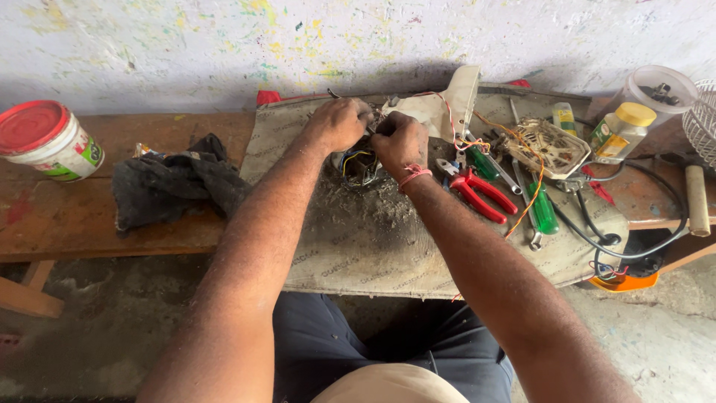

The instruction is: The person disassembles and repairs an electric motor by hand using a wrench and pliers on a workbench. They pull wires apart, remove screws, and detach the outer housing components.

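While both hands bend over it, a small motor unit (359, 166) with coloured wires sits on the counter (89, 216), directly under the fingers.
Left hand (339, 123) is curled shut on a thin tool (333, 94); right hand (400, 142) pinches at the wiring, exact grip hidden. Wiring work appears underway, calling for fine, steady movement. Just right of the fingers lie red pliers (481, 195) and green screwdrivers (542, 209); well left, a black rag (175, 183).

A single head-worn camera looks steeply down and forward from above the seated person's lap, close over the worktop (149, 224). It faces a paint-speckled wall (224, 45) at the top; both forearms run up from the lower edge toward the centre.
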